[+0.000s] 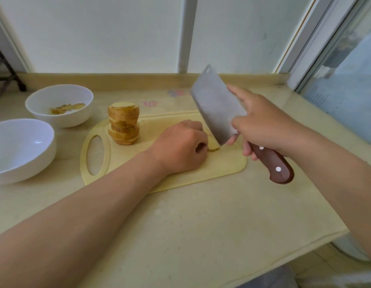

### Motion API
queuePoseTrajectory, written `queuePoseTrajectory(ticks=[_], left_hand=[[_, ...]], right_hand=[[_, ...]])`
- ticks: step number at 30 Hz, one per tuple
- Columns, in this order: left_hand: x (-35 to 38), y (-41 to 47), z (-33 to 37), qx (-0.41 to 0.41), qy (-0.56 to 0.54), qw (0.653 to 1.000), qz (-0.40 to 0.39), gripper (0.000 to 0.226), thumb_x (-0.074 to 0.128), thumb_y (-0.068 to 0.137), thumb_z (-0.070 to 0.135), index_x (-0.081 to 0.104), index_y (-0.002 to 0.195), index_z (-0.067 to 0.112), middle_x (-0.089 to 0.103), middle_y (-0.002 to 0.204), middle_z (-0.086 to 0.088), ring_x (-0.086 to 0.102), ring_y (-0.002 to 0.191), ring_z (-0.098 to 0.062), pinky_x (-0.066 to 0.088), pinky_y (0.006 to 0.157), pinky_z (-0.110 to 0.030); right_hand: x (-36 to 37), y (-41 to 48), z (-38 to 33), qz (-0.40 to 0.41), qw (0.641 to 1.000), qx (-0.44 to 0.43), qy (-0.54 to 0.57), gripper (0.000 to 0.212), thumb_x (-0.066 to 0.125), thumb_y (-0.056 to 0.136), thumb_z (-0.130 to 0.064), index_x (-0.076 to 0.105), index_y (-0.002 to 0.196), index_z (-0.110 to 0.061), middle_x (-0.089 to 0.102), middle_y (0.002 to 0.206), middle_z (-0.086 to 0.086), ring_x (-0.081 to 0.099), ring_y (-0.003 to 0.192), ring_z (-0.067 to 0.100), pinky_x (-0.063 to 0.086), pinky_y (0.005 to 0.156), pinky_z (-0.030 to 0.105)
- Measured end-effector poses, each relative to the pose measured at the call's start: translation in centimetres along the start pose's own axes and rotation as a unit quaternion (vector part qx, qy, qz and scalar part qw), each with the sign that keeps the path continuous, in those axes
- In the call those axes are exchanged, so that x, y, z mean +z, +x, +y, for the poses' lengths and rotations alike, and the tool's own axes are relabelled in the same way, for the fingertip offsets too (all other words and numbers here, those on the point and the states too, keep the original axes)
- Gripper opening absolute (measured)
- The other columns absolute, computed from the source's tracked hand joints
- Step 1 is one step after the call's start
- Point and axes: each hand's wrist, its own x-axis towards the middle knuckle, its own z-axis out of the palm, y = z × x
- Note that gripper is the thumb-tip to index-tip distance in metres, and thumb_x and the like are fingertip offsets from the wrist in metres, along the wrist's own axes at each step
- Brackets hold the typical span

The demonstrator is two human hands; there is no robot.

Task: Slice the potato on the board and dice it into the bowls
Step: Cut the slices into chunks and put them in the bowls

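Pale yellow cutting board mid-counter, handle hole at left. Two white bowls left of board, well apart from cut: near bowl; far bowl with peel scraps. Cleaver clasped at handle by right hand, forefinger along blade, tip tilted up, heel edge on potato piece. Left hand curled over that piece, knuckles just beside blade: likely finger risk. Stack of potato slices upright at board's left end, clear of stroke.

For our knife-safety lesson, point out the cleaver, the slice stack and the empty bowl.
cleaver (215, 109): head view, blade flat.
slice stack (123, 123): head view, skin side.
empty bowl (20, 142): head view, inner wall.
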Motion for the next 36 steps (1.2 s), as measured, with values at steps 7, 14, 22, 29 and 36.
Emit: queuePoseTrajectory(ticks=[7,14,22,29,36], left_hand=[[-0.1,0.2,-0.3,-0.039,-0.005,0.999,-0.015,0.017,0.060,0.080,0.023,0.069,0.088,0.011,0.062,0.091,-0.003,0.057,0.087,-0.023,0.051,0.075,-0.039],[-0.4,0.9,0.0,-0.103,0.023,0.986,-0.129,0.064,0.052,0.087,0.042,0.041,0.144,0.014,0.049,0.142,-0.005,0.043,0.133,-0.026,0.036,0.110,-0.040],[-0.9,0.6,0.0,-0.096,-0.048,0.988,-0.108,0.045,0.056,0.085,0.035,0.059,0.127,0.020,0.066,0.112,0.004,0.057,0.107,-0.021,0.044,0.096,-0.038],[-0.6,0.8,-0.1,-0.091,-0.038,0.987,-0.124,0.053,0.051,0.084,0.041,0.053,0.135,0.026,0.061,0.119,0.005,0.052,0.111,-0.023,0.041,0.100,-0.045],[-0.8,1.7,0.6,-0.062,-0.006,0.979,-0.193,0.046,0.049,0.093,0.024,0.051,0.139,0.027,0.048,0.133,0.005,0.042,0.121,-0.020,0.032,0.104,-0.044]], right_hand=[[-2.2,-1.7,3.5,0.009,0.999,0.043,0.022,0.083,0.040,0.095,0.002,0.025,0.159,-0.049,0.077,0.079,0.019,0.061,0.043,0.025,0.051,0.039,0.033],[-1.6,-3.0,5.6,-0.029,0.994,0.063,0.080,0.075,0.044,0.096,0.004,0.039,0.137,-0.059,0.077,0.079,0.015,0.056,0.044,0.028,0.051,0.043,0.034],[-0.8,-3.5,4.8,-0.055,0.992,0.053,0.096,0.074,0.044,0.095,0.005,0.040,0.123,-0.063,0.076,0.079,0.017,0.054,0.040,0.026,0.050,0.042,0.032],[-1.4,-3.5,4.6,-0.044,0.995,0.049,0.073,0.079,0.044,0.094,0.005,0.039,0.145,-0.054,0.076,0.079,0.016,0.056,0.041,0.027,0.049,0.041,0.031],[-2.3,-4.9,4.6,-0.026,0.995,0.059,0.071,0.080,0.043,0.095,0.006,0.040,0.144,-0.057,0.077,0.077,0.014,0.056,0.041,0.027,0.049,0.040,0.032]])
